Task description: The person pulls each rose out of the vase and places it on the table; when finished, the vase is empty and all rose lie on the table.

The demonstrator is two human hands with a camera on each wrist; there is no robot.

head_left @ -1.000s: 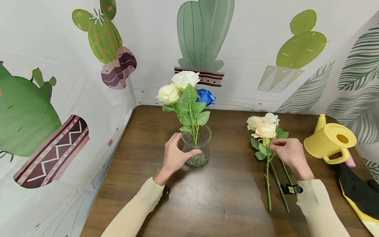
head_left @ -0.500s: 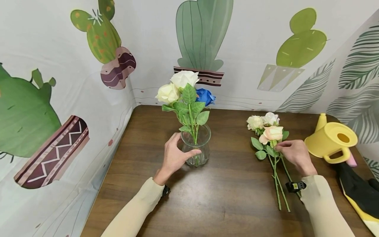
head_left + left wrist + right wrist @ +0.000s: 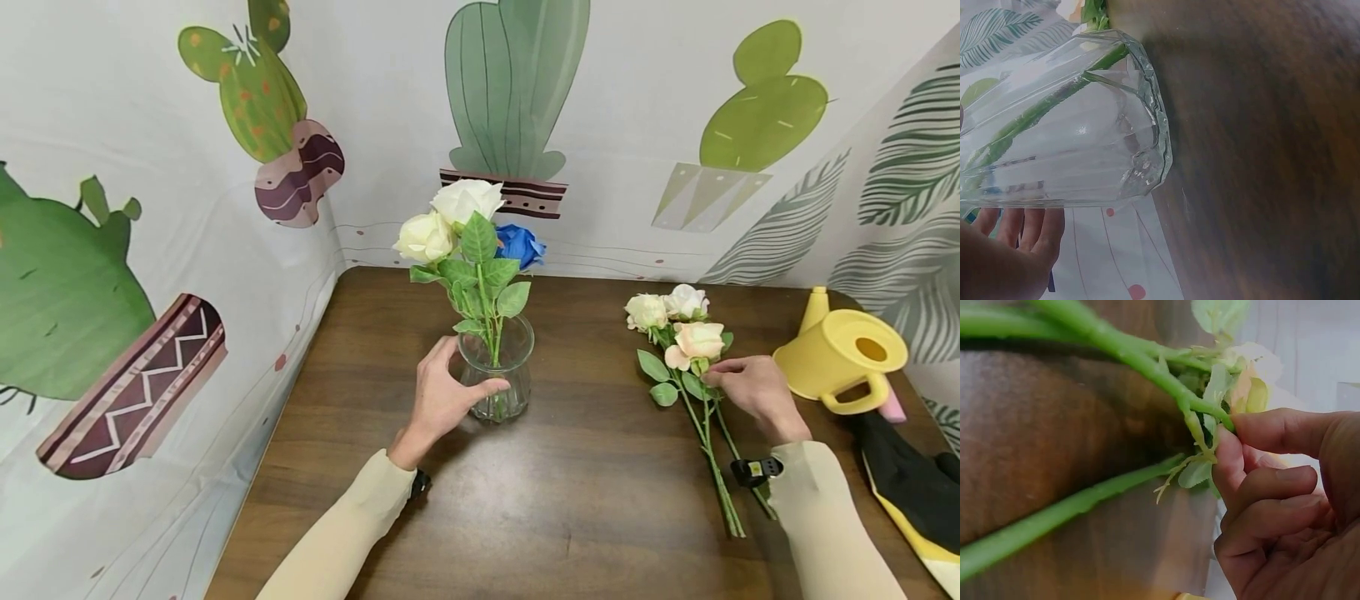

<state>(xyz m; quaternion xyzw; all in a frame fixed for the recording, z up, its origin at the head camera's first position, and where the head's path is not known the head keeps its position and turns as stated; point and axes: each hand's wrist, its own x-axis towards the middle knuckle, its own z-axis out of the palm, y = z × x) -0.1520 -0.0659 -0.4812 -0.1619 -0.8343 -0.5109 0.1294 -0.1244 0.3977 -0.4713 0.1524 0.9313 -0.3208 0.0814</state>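
Observation:
My left hand (image 3: 442,398) holds the glass vase (image 3: 516,390), thumb across its near side and fingers round the left. The vase stands upright on the table. In it are a white rose (image 3: 467,202), a cream rose (image 3: 426,237) and a blue rose (image 3: 521,247). To the right, my right hand (image 3: 757,393) pinches a peach rose (image 3: 699,342) by its stem (image 3: 1147,369), just below the bloom, between thumb and forefinger. Behind it lie a second white rose (image 3: 686,302) and a pale cream rose (image 3: 647,312), their stems partly crossed by the peach one.
A yellow watering can (image 3: 840,354) stands right of my right hand, with a small pink object (image 3: 892,407) beside it. A black, yellow and white item (image 3: 907,479) lies at the right edge. A cactus-printed cloth (image 3: 615,125) hangs behind the wooden table (image 3: 570,500).
My right hand has moved slightly right, bringing the peach bloom rightward; its stem's lower end has swung right, beside another stem. The left hand and vase have stayed put.

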